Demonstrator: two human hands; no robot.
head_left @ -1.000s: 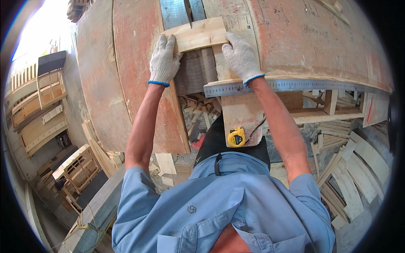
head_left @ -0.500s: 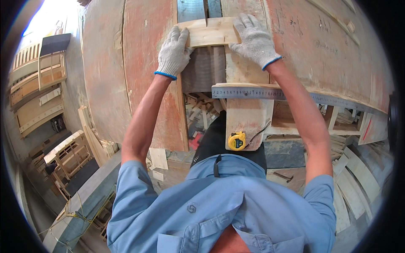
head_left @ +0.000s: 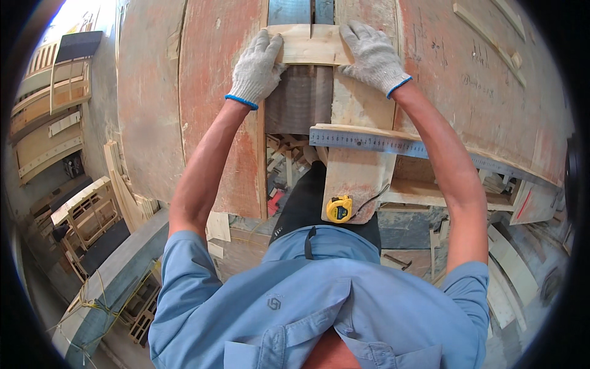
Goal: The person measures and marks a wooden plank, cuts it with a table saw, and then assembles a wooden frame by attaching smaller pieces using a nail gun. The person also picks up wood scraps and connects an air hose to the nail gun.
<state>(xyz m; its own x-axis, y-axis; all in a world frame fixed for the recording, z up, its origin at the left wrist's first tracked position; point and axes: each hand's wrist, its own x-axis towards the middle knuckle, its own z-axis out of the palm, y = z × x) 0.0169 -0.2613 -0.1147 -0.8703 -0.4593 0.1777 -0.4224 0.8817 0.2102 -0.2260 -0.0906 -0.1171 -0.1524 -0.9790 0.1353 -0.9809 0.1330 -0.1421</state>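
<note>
A short pale wooden board [head_left: 302, 48] lies crosswise over the gap in the worktable, at the far side in front of me. My left hand [head_left: 258, 66], in a grey-white knit glove with a blue cuff, grips its left end. On the right end, my right hand [head_left: 373, 57], gloved alike, presses with the fingers on top and the thumb along the near edge. A thin dark upright blade [head_left: 311, 18] meets the board's far edge near its middle. The fingertips of both hands stay to either side of the blade.
Nearer me, a steel ruler [head_left: 369, 140] lies against a wooden strip across the right side. A yellow tape measure [head_left: 338, 209] rests on the plank [head_left: 359, 175] close to my waist. Wood offcuts lie below, a hammer [head_left: 396, 261] among them. Wooden frames [head_left: 101, 221] stand at left.
My view has turned slightly, shifting the surroundings. The board now looks more level across the gap. Both hands keep hold of its ends.
</note>
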